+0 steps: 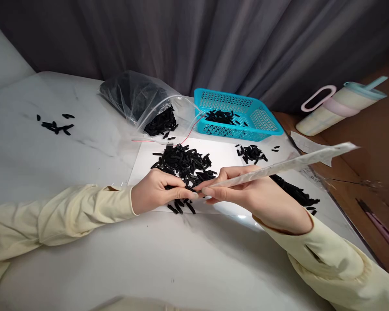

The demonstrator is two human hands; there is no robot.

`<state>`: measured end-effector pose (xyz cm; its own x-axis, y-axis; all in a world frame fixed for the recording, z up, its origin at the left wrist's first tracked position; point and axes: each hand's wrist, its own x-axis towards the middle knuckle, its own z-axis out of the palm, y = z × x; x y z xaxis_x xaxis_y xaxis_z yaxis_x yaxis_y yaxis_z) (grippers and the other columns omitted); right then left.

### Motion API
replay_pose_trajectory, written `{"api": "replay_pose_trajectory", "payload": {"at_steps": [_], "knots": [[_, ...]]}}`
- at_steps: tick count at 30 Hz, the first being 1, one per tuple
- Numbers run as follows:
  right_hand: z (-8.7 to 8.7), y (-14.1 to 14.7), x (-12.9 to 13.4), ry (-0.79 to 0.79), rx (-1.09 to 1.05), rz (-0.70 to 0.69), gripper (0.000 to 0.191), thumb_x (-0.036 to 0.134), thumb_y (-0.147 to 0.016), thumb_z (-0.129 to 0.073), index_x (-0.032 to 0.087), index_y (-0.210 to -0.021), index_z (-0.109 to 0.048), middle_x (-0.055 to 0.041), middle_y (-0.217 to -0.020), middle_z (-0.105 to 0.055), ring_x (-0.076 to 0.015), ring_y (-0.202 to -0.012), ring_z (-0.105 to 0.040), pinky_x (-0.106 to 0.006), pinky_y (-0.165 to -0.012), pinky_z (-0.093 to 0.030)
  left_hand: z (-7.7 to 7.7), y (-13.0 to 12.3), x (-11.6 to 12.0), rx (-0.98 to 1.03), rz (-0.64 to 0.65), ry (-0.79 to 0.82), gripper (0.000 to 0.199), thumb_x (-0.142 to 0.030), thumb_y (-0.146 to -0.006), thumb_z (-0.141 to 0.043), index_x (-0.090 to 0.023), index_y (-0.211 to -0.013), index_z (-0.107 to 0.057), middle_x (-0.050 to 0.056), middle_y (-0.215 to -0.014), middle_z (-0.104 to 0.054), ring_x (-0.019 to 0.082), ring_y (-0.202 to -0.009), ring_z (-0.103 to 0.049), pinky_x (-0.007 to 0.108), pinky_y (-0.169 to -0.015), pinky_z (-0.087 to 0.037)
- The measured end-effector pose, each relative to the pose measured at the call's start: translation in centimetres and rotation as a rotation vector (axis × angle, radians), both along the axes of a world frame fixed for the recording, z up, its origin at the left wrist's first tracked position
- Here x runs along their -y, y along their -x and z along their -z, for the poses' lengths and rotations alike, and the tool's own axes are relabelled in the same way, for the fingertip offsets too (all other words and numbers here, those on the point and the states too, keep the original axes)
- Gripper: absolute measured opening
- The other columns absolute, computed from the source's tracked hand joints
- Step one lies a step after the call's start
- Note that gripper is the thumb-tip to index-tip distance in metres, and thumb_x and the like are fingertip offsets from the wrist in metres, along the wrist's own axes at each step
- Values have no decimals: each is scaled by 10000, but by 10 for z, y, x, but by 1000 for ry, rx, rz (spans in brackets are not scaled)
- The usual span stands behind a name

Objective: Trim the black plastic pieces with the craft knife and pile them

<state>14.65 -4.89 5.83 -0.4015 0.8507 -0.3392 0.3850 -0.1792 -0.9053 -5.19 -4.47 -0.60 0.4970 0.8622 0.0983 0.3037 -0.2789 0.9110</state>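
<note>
My left hand (160, 190) pinches a small black strip (190, 188) between thumb and fingertips, over a white sheet (141, 162). My right hand (246, 190) is closed around a long, thin tool wrapped in whitish material (288, 165); its far end sticks out up and to the right. Where the tool's working end meets the strip, my fingertips nearly touch, and the tip is mostly hidden. Just beyond my hands lies a heap of black strips (183, 160) on the sheet, with several more strips under my left hand.
Behind the heap, a clear plastic bag (132, 93) spills black strips beside a blue basket (243, 136) holding some. Small groups of strips lie at far left (56, 127), at right (252, 153) and beside my right wrist (293, 192). A tumbler (340, 106) and a pink-handled tool (377, 222) are at right.
</note>
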Motion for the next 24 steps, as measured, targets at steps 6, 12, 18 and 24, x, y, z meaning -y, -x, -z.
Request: {"api": "replay_pose_trajectory", "payload": {"at_steps": [6,12,18,24], "knots": [[3,-1,-6,137,-158,-20,119,260,-700,-682,160,-669,-627,-43,-744,-690,-215,-792,-670,-308,-706,-563,1,1,0,137,118,366,408,-444,-807,-501,-102,-636,-642,-80,-372,-268,38,-352,-230,190,-348,-190],[9,-1,-11,261,-237,-55,125,224,-715,-683,103,-729,-653,-90,-796,-698,-183,-776,-674,-253,-723,-560,-3,-1,0,163,118,485,428,-422,-824,-490,-98,-566,-602,-78,-356,-266,31,-333,-227,188,-341,-175],[10,0,-11,249,-263,-16,82,192,-723,-676,113,-737,-657,-74,-790,-691,-210,-846,-663,-272,-715,-564,-4,-1,-2,200,109,543,455,-393,-849,-458,-95,-539,-607,-78,-360,-245,24,-323,-219,181,-338,-171],[11,4,-5,177,-208,65,162,235,-676,-715,120,-635,-608,-55,-726,-687,-199,-760,-672,-298,-694,-568,-2,0,-1,178,94,511,458,-376,-855,-452,-92,-539,-621,-74,-352,-255,23,-325,-226,178,-347,-185]]}}
